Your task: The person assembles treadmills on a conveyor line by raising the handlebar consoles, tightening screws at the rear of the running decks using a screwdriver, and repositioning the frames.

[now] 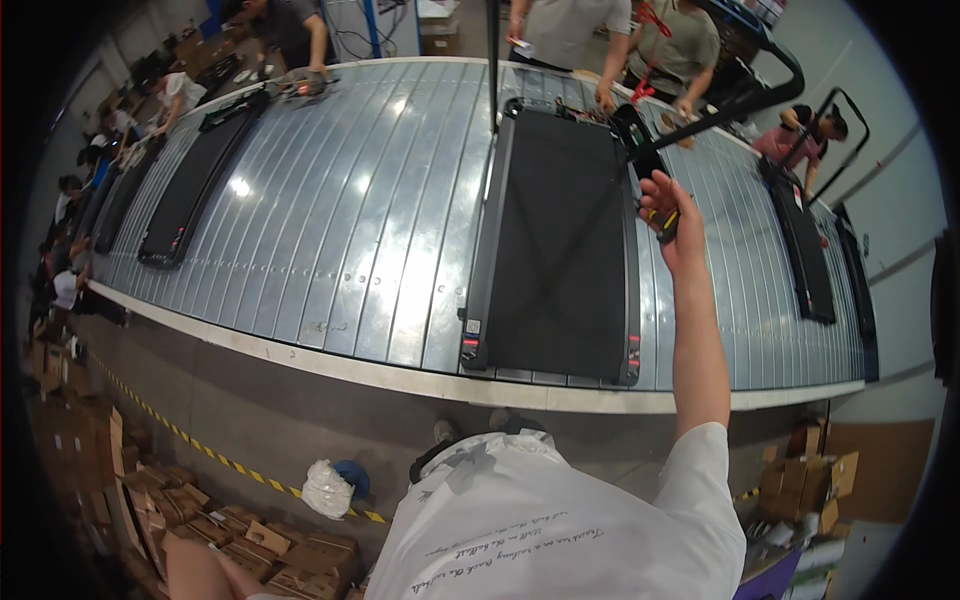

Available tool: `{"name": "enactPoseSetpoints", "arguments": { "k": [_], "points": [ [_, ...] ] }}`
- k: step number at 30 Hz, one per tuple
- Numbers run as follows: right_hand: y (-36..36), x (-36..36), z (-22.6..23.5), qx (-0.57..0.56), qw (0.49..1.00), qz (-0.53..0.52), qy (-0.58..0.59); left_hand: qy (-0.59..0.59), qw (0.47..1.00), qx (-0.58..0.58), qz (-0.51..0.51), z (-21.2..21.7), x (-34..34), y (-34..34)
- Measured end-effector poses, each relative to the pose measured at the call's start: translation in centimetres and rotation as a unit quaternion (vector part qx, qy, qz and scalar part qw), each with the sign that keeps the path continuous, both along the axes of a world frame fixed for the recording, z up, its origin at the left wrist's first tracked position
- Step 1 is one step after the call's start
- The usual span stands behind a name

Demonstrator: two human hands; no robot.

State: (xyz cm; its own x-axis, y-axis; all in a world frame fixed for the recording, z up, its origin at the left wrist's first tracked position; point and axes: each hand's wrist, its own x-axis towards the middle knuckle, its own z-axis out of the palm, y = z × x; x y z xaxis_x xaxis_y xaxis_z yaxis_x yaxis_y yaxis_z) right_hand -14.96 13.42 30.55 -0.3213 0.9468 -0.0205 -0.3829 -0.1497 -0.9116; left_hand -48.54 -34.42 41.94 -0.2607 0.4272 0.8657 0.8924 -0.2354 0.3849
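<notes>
My right hand reaches forward past the right edge of a treadmill. A small yellow-and-black hand tool rests in its palm, with the fingers partly curled; its exact kind is hard to make out. The treadmill lies flat in front of me, its black belt running away from me. Near its far end, wiring and parts are exposed. A black upright and handrail rise at the far right of it. My left hand is out of view; only a bare piece of limb shows at the lower left.
The treadmill stands on a long slatted metal conveyor with a pale front edge. More treadmills lie left and right. Co-workers stand along the far side, one hand at the far end. Cardboard boxes and a white bag are behind.
</notes>
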Motion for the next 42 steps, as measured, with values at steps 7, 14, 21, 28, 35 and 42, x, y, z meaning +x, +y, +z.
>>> {"name": "enactPoseSetpoints", "arguments": {
  "k": [7, 14, 21, 28, 35, 42],
  "points": [
    [10.2, -5.3, 10.1, 0.144, 0.988, -0.056, 0.008, 0.075, 0.990, 0.036, 0.112, 3.3, 7.2, -1.6],
    [15.5, -9.0, 17.9, 0.172, 0.973, -0.095, 0.119, -0.206, 0.770, -0.565, 0.213, -31.8, 5.8, -14.9],
    [16.2, -11.0, 19.0, 0.198, 0.970, -0.043, 0.134, -0.665, 0.293, -0.645, 0.235, -50.6, 23.6, -36.6],
    [17.6, -11.4, 17.1, 0.198, 0.922, -0.328, 0.054, -0.747, 0.272, -0.582, 0.171, -53.8, 19.8, -37.2],
    [6.6, -20.0, 13.2, 0.207, 0.935, -0.274, 0.090, -0.606, 0.584, -0.486, 0.235, -54.1, 0.6, -36.2],
    [-18.1, -40.3, -0.6, -0.028, 0.984, -0.162, 0.064, -0.577, 0.596, -0.499, 0.249, -54.3, -14.1, -46.3]
  ]
}}
